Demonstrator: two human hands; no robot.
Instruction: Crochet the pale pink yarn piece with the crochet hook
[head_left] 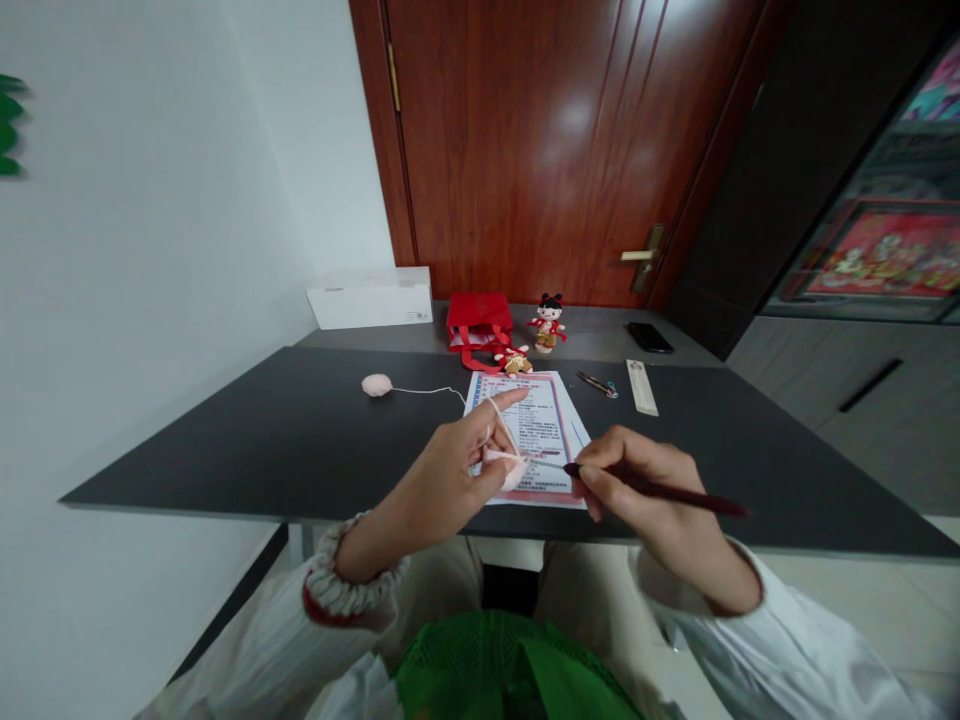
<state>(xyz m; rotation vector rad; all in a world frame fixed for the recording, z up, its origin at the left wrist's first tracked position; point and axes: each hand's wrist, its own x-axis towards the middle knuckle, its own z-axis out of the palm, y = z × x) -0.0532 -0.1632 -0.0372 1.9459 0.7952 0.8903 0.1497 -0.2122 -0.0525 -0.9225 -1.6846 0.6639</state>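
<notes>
My left hand (450, 470) pinches a small pale pink crochet piece (511, 472) between thumb and fingers, its index finger stretched out with yarn looped over it. In my right hand (649, 480) is a crochet hook (679, 492) with a dark red handle, held like a pen. The hook's thin metal tip meets the edge of the piece. From the left hand a strand of yarn runs to a pale pink yarn ball (376, 385) on the table's left part. Below both hands lies a printed sheet (551, 420); the left hand hides part of it.
On the dark table (300, 440) stand a red gift bag (478, 312), a crocheted doll (549, 325) and a smaller crocheted figure (514, 360). Small scissors (596, 384), a white strip (641, 387) and a black phone (650, 337) lie right. A white box (371, 300) sits back left.
</notes>
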